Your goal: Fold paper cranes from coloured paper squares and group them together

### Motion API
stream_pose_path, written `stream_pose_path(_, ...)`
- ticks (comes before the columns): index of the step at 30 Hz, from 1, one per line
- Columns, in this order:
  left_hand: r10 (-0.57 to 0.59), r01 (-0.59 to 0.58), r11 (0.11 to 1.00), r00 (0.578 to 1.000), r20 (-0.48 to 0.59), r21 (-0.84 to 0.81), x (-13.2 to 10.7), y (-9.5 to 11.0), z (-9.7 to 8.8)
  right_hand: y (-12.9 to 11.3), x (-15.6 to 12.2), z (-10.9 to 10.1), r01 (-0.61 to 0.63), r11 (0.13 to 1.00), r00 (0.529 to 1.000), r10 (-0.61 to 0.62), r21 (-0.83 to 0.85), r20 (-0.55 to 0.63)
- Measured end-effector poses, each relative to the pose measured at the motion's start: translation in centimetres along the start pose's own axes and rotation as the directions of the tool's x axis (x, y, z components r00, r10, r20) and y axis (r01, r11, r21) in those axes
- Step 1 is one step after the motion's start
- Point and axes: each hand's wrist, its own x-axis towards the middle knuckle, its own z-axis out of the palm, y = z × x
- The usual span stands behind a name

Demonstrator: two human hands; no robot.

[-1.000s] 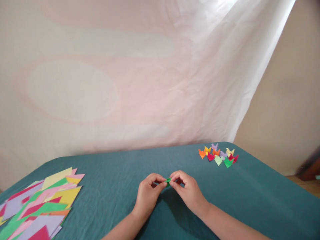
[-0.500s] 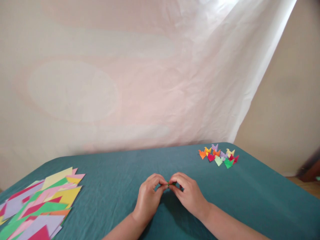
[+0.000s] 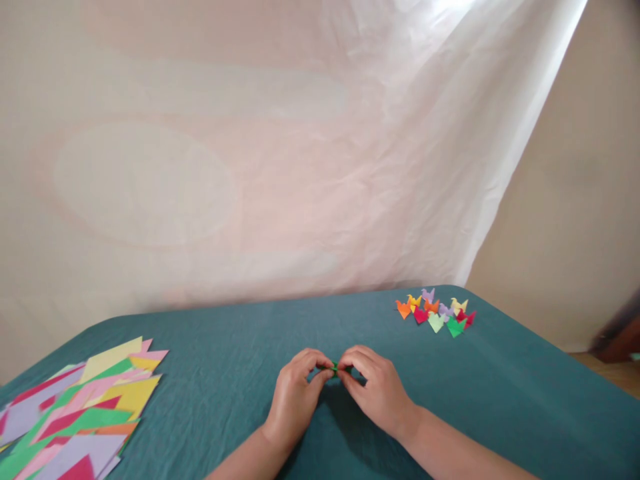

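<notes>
My left hand [image 3: 295, 397] and my right hand [image 3: 377, 390] meet fingertip to fingertip low over the teal tablecloth [image 3: 225, 347]. Both pinch a small folded green paper piece [image 3: 334, 366]; only a sliver of it shows between the thumbs and forefingers. The other fingers of each hand curl in beside the pinch. Both forearms come in from the bottom edge of the view.
A loose pile of coloured paper sheets [image 3: 75, 413] lies at the left front of the table. A cluster of several small folded paper shapes [image 3: 436, 312] sits at the far right. A pale crumpled sheet [image 3: 250, 147] hangs behind the table.
The hands have drawn closer over the green piece, so less of it shows than a second ago. The view has shifted slightly.
</notes>
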Motion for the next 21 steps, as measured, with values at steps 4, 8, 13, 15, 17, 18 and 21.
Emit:
stream_pose_path(4,-0.013,0.013,1.0,1.0,-0.009,-0.007,0.14,-0.19,-0.17,0.07,-0.06,0.04,-0.019,1.0,1.0,0.019,0.003,-0.002)
stream_pose_path(8,0.007,-0.006,1.0,1.0,0.018,-0.008,0.04,-0.14,-0.17,0.11,-0.05,0.07,-0.011,1.0,1.0,0.011,0.008,0.014)
stream_pose_path(13,0.036,-0.036,0.999,0.999,0.038,-0.005,-0.16,0.28,-0.14,-0.16,0.02,-0.02,-0.006,1.0,1.0,0.006,0.001,0.022)
stream_pose_path(15,0.041,-0.041,0.999,0.999,0.035,-0.001,-0.17,0.45,-0.14,-0.31,0.03,-0.05,-0.009,1.0,1.0,0.009,0.001,0.026)
stream_pose_path(17,0.04,-0.04,0.999,0.999,0.022,0.004,-0.14,0.52,-0.13,-0.41,0.04,-0.05,-0.016,1.0,1.0,0.016,0.004,0.02)
stream_pose_path(18,0.039,-0.039,0.999,0.999,0.016,0.006,-0.12,0.51,-0.12,-0.42,0.04,-0.03,-0.02,1.0,1.0,0.02,0.007,0.016)
stream_pose_path(21,0.024,-0.024,1.0,1.0,0.002,0.007,-0.01,0.26,-0.11,-0.25,0.03,0.07,-0.034,0.999,0.999,0.034,0.018,0.01)
